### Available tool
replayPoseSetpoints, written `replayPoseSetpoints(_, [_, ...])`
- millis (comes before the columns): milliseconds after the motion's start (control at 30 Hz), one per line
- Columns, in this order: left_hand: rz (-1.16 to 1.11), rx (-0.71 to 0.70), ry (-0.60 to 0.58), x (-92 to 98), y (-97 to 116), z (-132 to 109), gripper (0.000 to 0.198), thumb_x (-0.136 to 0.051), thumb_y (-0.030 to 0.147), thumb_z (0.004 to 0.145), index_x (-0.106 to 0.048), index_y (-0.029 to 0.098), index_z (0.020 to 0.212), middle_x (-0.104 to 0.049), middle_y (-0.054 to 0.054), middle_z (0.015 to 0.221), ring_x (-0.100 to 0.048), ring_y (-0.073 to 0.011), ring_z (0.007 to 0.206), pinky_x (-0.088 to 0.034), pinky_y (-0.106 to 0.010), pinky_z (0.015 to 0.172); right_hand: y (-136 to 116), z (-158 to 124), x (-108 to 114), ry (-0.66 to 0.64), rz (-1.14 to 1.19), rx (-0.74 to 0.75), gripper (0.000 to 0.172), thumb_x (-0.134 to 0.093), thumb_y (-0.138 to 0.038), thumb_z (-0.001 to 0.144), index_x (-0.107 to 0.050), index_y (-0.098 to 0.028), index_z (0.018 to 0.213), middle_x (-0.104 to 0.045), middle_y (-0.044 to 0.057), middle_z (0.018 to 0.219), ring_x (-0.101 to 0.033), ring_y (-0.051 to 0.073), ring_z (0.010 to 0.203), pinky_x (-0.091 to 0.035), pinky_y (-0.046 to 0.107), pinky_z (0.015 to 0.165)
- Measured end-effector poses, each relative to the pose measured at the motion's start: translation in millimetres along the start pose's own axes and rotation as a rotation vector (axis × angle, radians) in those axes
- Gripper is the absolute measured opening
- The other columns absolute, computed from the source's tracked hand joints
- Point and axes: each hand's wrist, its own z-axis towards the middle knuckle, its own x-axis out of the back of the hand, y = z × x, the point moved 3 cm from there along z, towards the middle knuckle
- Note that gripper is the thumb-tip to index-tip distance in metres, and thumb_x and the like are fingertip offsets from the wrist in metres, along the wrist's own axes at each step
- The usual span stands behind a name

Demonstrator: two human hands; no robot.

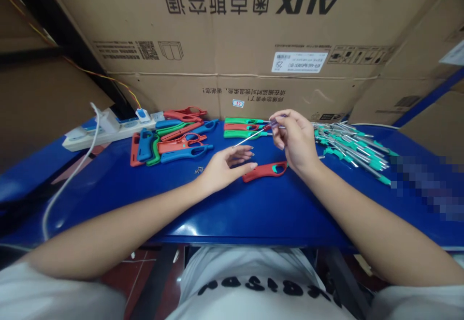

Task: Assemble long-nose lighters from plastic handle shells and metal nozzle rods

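Note:
My right hand is closed around the handle of a screwdriver, whose thin shaft points left and down. The shaft's tip is close to the fingers of my left hand, which is spread with its palm turned up. Just right of my left thumb, a red lighter body with a green trigger lies on the blue table. Beyond my hands, green and red lighters with metal tubes lie in a row.
Red, blue and green plastic shells are piled at the left, beside a white power strip with a white cable. Several metal tubes with green parts lie at the right. A cardboard wall stands behind.

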Motion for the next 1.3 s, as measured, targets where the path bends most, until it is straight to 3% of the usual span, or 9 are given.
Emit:
replayPoseSetpoints(200, [0.022,-0.091,0.212,6.1,23,-6,0.033,-0.082,0.038,0.077,-0.075,0.015,0.099,-0.077,-0.007,0.095,-0.071,-0.0182,0.087,-0.059,-0.030,0.081,2,11,13,0.030,-0.017,-0.013,0.009,-0.063,-0.022,0.080,-0.064,-0.019,0.071,-0.049,-0.006,0.051,-0.036,0.005,0.036,-0.021,0.020,0.035])
replayPoseSetpoints(333, [0.069,-0.081,0.248,6.6,27,-10,0.028,-0.079,0.041,0.081,-0.078,0.016,0.092,-0.079,-0.007,0.091,-0.072,-0.0176,0.080,-0.059,-0.029,0.078,5,13,14,-0.007,-0.033,-0.046,0.012,-0.064,-0.027,0.082,-0.063,-0.019,0.072,-0.048,-0.006,0.052,-0.036,0.005,0.037,-0.022,0.020,0.035])
replayPoseSetpoints(667, [0.124,-0.021,0.234,6.7,25,-11,0.030,-0.081,0.044,0.079,-0.081,0.016,0.091,-0.080,-0.007,0.091,-0.076,-0.0220,0.082,-0.062,-0.033,0.080,0,12,13,-0.062,-0.247,0.093,0.023,-0.068,-0.044,0.087,-0.059,-0.023,0.081,-0.046,-0.007,0.055,-0.037,0.007,0.040,-0.031,0.022,0.037])
replayPoseSetpoints(800, [0.147,0.019,0.222,4.9,25,-12,0.028,-0.081,0.042,0.079,-0.081,0.016,0.088,-0.080,-0.007,0.086,-0.075,-0.0214,0.079,-0.061,-0.032,0.078,-7,6,10,-0.065,-0.325,0.221,0.032,-0.070,-0.053,0.086,-0.060,-0.023,0.085,-0.056,-0.002,0.067,-0.047,0.008,0.048,-0.038,0.023,0.042])
replayPoseSetpoints(900, [0.179,0.046,0.185,3.3,22,-12,0.028,-0.080,0.042,0.079,-0.081,0.015,0.087,-0.080,-0.006,0.082,-0.074,-0.0209,0.075,-0.060,-0.031,0.074,-13,0,6,-0.137,-0.377,0.288,0.031,-0.066,-0.053,0.090,-0.063,-0.023,0.094,-0.066,0.002,0.079,-0.054,0.009,0.052,-0.045,0.024,0.045])
replayPoseSetpoints(1100, [0.339,0.026,0.018,-1.9,13,-12,0.022,-0.074,0.040,0.084,-0.081,0.019,0.085,-0.080,-0.004,0.084,-0.071,-0.0179,0.072,-0.052,-0.028,0.068,-19,-14,-4,-0.344,-0.438,0.253,0.040,-0.064,-0.047,0.093,-0.064,-0.024,0.125,-0.075,0.004,0.090,-0.064,0.013,0.056,-0.051,0.026,0.046])
replayPoseSetpoints(1200, [0.448,-0.028,-0.015,-4.2,14,-15,0.020,-0.074,0.039,0.085,-0.081,0.021,0.083,-0.076,-0.002,0.077,-0.066,-0.0157,0.067,-0.048,-0.027,0.064,-23,-21,-6,-0.337,-0.577,0.387,0.034,-0.066,-0.042,0.092,-0.067,-0.026,0.122,-0.074,0.002,0.086,-0.067,0.015,0.062,-0.055,0.028,0.057])
replayPoseSetpoints(1300, [0.550,-0.084,-0.018,-5.3,17,-16,0.016,-0.075,0.038,0.084,-0.081,0.023,0.084,-0.071,-0.001,0.071,-0.061,-0.0153,0.065,-0.045,-0.028,0.063,-27,-27,-8,-0.327,-0.731,0.552,0.030,-0.068,-0.041,0.090,-0.070,-0.027,0.117,-0.074,0.001,0.085,-0.060,0.012,0.054,-0.054,0.029,0.060])
